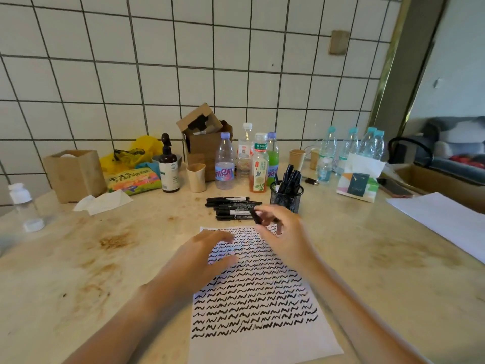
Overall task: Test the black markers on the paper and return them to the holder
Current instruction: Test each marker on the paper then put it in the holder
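A: Going left to right, quick. Left hand [210,248] lies flat on the upper left of the paper [257,298], fingers straight, holding nothing. I read that as pinning the sheet so it can't slide under a marker tip.

B: And the sheet?

A: Flat on the table [91,258] in front of me, rows of black squiggles covering most of it, a bare strip at the near edge. Testing looks far along.

B: Markers?

A: A loose pile of markers [231,208] lies on its side just past the top edge of the paper, close enough to grab. Probably the untested ones, though I can't tell.

B: Right hand?

A: Right hand [280,227] hangs over the paper's top right corner, fingers curled and pinching a black marker [256,216]. It's blurred, so I can't tell whether the cap is on.

B: Holder?

A: Black mesh holder [286,197] stands just behind that hand, several markers upright inside. Short reach for the drop-off.
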